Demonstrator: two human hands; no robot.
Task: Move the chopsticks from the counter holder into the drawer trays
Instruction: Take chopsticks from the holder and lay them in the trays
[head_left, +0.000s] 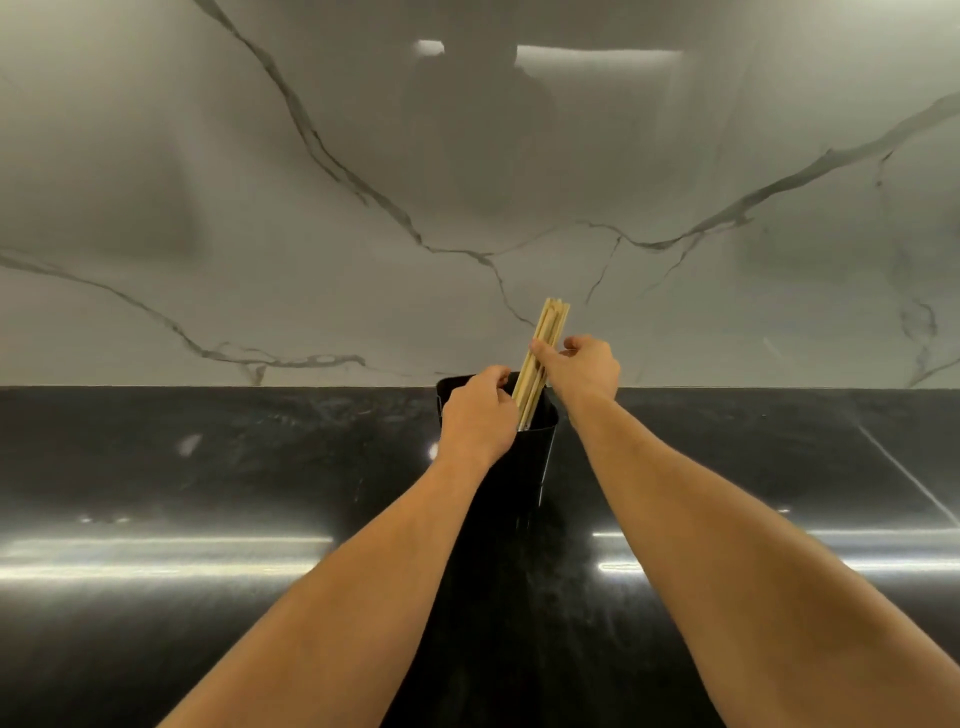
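Marble wall (311, 182) fills the view ahead of me, grey with dark veins, and ceiling lights glare off its polish. Below it runs the black glossy desk (208, 467), streaked with bright reflections. That sheen looks slippery, so anything light could skate on it.

At the desk's back edge, against the wall, stands the tall black holder (530, 457). My left hand (475, 410) is curled over its near rim and grips it. I judge that is to pin the holder down so it doesn't tip or lift with the sticks.

My right hand (582, 369) is just beside it, thumb and fingers pinching the bundle of pale wooden chopsticks (550, 325) about midway up. The sticks lean slightly right, with their upper ends above my fingers and their lower ends down inside the holder. Pinching them together keeps the bundle from fanning apart as it rises.

The drawer and its trays aren't in sight, so the transfer isn't yet done. Next comes a straight lift clear of the rim.
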